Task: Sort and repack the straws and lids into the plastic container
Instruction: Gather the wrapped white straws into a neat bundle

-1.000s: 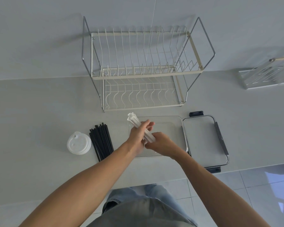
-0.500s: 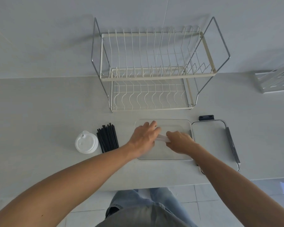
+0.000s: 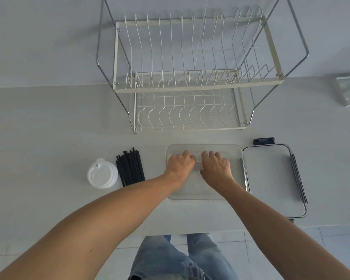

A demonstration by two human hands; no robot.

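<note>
Both hands work inside the clear plastic container (image 3: 204, 196) at the desk's (image 3: 49, 128) near edge. Left hand (image 3: 179, 166) and right hand (image 3: 216, 165) have their fingers curled down onto a bundle of white straws (image 3: 198, 162); only a sliver shows between them, so the exact grip cannot be told. Left of the container lie the black straws (image 3: 130, 168), then the white lids (image 3: 101, 174). The container lid (image 3: 271, 180) lies to its right. Dish rack (image 3: 190, 77) behind. Judgement: straws are light, stiff and slippery, and roll loose; hold bundles at both ends. Lids are thin; grip at rim.
</note>
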